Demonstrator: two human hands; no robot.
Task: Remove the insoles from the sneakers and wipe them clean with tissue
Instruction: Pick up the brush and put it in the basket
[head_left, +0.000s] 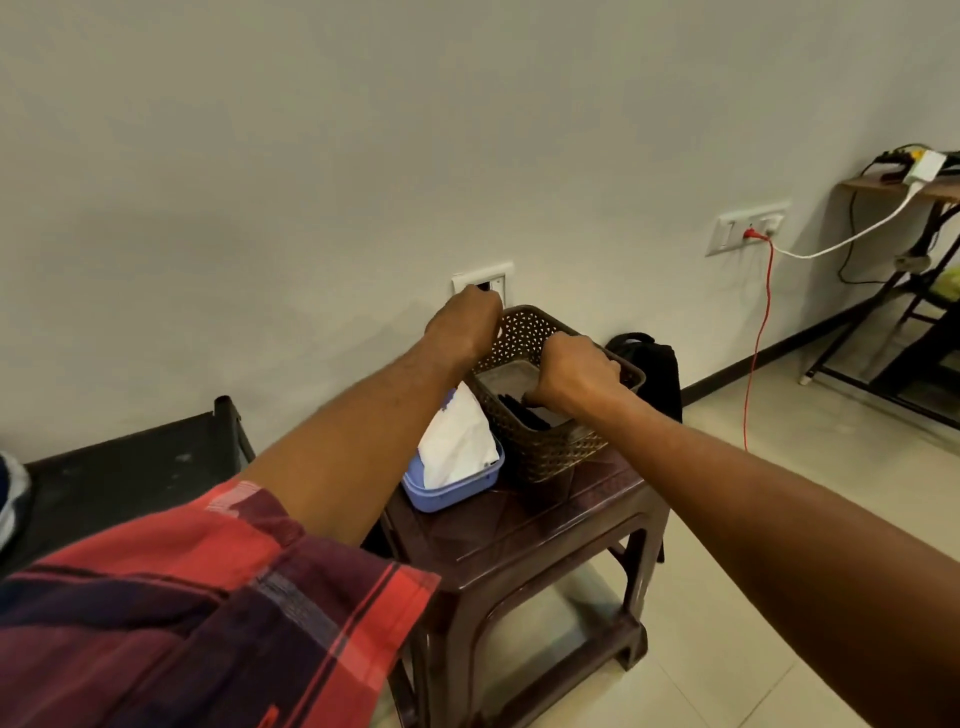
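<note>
We are gripping the basket (550, 447) rim, our left hand (462, 325) and right hand (576, 371) curling fingers over it, insoles (511, 382) lying inside, just below them.

Light: dim, warm, even indoor; source out of view. Wall (311, 156) behind the grip: flat grey-green cast, faint soft shadow low and left of it.
Shadow: deep under the stool (519, 535) beneath the grip; murky inside the basket (550, 441) between left hand (462, 325) and right hand (576, 374), contents hard to tell.
Glare: mild sheen on floor tiles (779, 493) right of the grip.
Focus: fair at the grip; soft on the sleeve (208, 597) nearer the camera.
Distortion: wide-angle stretch toward the edges, forearms enlarged, skirting line bowed. Fine detail smeared throughout.
</note>
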